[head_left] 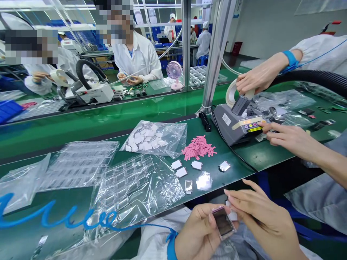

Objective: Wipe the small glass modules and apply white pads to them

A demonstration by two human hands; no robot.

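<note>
At the table's front edge, my left hand (202,229) grips a small square display screen (223,221) with a dark face and pale frame. The thumb lies on its edge. My right hand (267,220) is just right of it, fingers pinched at a small white rectangular piece (232,211) beside the screen. Whether the piece is joined to the screen, I cannot tell. In front of my hands lie a small framed screen (188,186), a stack of clear films (204,180) and several white-backed modules (181,172). A blue wrist strap (171,245) is on my left wrist.
Clear plastic trays (124,180) lie left, under a coiled blue cord (67,220). Further back are a bag of white pieces (148,139) and pink strips (199,148). At right, a co-worker's hands (257,76) touch a grey tape dispenser (233,122). A metal post (214,57) stands behind.
</note>
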